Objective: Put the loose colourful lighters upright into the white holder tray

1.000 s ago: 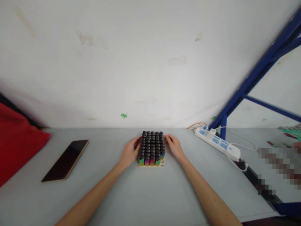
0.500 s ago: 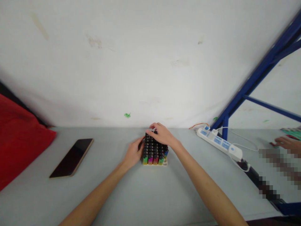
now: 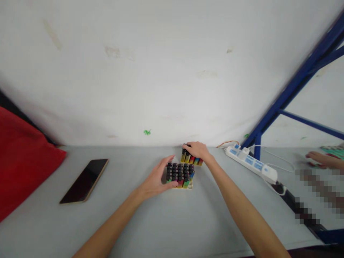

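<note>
A block of upright lighters (image 3: 180,175) with black tops and coloured bodies stands in a pale tray (image 3: 190,186) on the grey table. My left hand (image 3: 158,179) is at its left side, thumb across the front and fingers spread behind the left edge. Behind it, near the wall, is a second group of lighters (image 3: 192,159) with yellow, red and blue bodies. My right hand (image 3: 198,149) lies over the top of this group, fingers curled round its upper left part; the fingertips are partly hidden.
A dark phone or tablet (image 3: 84,181) lies left, beside a red cloth (image 3: 24,161). Right are a white power strip (image 3: 251,163) with cables and a blue metal frame (image 3: 268,120). Another person's hand (image 3: 321,159) is at the far right.
The one block of lighters is now two groups with a gap between. My right hand has moved right with the rear group. My left hand has opened wider, its thumb now in front.
</note>
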